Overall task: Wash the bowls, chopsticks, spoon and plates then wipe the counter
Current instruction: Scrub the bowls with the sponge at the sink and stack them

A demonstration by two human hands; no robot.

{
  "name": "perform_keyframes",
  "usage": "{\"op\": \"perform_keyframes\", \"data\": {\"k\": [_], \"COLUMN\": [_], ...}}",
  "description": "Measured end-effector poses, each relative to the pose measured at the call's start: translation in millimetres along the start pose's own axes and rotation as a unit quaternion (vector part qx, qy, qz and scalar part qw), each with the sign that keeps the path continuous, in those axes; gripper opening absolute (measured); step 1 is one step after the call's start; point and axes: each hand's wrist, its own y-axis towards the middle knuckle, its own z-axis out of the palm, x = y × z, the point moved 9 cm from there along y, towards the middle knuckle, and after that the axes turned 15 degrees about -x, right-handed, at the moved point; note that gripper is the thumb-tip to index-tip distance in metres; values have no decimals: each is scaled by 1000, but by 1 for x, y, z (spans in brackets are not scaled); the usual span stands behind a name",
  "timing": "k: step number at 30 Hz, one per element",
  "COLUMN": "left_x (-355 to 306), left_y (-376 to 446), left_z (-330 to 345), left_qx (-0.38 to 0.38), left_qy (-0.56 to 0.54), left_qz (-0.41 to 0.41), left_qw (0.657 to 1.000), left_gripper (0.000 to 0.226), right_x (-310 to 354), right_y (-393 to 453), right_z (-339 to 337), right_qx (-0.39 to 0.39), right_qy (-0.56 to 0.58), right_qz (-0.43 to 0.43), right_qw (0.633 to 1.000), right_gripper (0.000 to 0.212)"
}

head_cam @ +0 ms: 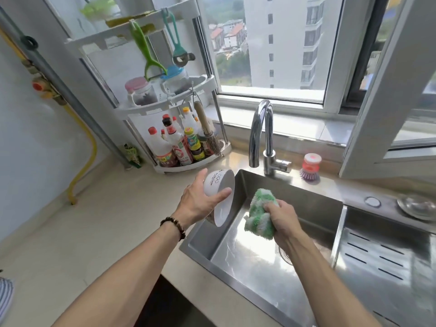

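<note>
A: Where is the bowl at this moment?

B: The round white ceramic bowl with small printed lettering [219,197] is tipped on edge over the left rim of the stainless steel sink [271,263]. Its opening faces right and somewhat downward, toward the basin. The left hand [200,199] grips it from behind, thumb over the upper wall and fingers curled across the front near the rim.

A: And the other hand?

B: The right hand [280,218] is clenched round a bunched green-and-white fluffy dishcloth [259,214], held over the basin just right of the bowl. Cloth and bowl are near each other but apart.

A: So what does the next move turn on?

B: I'd say the bowl's open mouth already points at the cloth, so the right hand is the nearer one to work it; a short leftward reach would bring the cloth into the hollow.

A: Any room to spare?

B: The basin below shows bare wet metal, so there is space to turn the bowl. The sink's left wall sits close under the bowl's lower rim, and the curved chrome tap [262,135] stands behind. The pale beige tabletop [106,220] lies to the left.
</note>
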Motion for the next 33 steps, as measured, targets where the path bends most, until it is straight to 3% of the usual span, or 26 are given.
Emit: {"op": "perform_keyframes", "data": {"k": [3,5,7,9,10,12,13,16,17,18,19,20,21,22,24,25,27,28,29,31,32,33], "left_x": [1,9,12,15,14,15,19,34,35,32,31,32,35,37,40,44,48,47,46,42,43,42], "left_y": [1,4,2,-2,-3,-3,-3,-6,-8,-11,-11,-11,-13,-13,-11,-10,-11,-12,-13,-14,-16,-18], "left_z": [3,5,7,11,11,7,5,1,-1,-5,-10,-15,-18,-20,-17,-13,-9,-10,-12,-20,-23,-25], "left_qx": [8,11,6,-12,-23,-37,-36,-27,-37,-58,-84,-114,-134,-140,-98,-67,-34,-38,-55,-118,-143,-155], "left_qy": [5,-8,-56,-113,-132,-126,-119,-130,-133,-137,-133,-128,-131,-143,-167,-172,-185,-192,-196,-195,-190,-186], "left_qz": [-3,-23,-58,-102,-111,-109,-110,-134,-136,-133,-130,-132,-141,-144,-139,-141,-141,-139,-135,-125,-126,-122], "left_qw": [1000,1000,997,988,985,985,986,982,981,980,979,976,972,969,971,973,972,971,970,966,963,962], "left_gripper": [86,78,78,86,87,83,78,65,63,62,59,54,49,48,54,54,51,52,52,52,51,49], "right_x": [5,25,37,30,23,7,1,-15,-15,-11,-9,-6,-4,-2,-3,-5,-7,-7,-8,-7,-7,-7], "right_y": [-2,-17,-42,-83,-105,-124,-122,-93,-85,-86,-93,-104,-117,-126,-124,-116,-93,-88,-91,-112,-122,-128], "right_z": [-3,5,35,76,91,104,103,96,96,99,105,111,114,114,108,103,94,93,97,107,110,110], "right_qx": [-26,-14,97,267,329,367,355,261,243,254,294,354,414,441,420,379,268,246,251,317,345,352], "right_qy": [-21,-24,-12,-64,-127,-264,-336,-581,-606,-590,-532,-432,-331,-276,-326,-416,-599,-624,-610,-483,-416,-386], "right_qz": [-44,-114,-135,-144,-190,-321,-386,-526,-524,-513,-474,-399,-315,-272,-323,-403,-520,-530,-525,-455,-418,-407], "right_qw": [998,993,986,951,916,832,783,563,547,570,637,727,787,810,783,722,547,519,538,678,731,749], "right_gripper": [11,21,45,75,86,98,103,111,112,113,114,111,107,104,103,104,105,105,104,99,94,90]}}
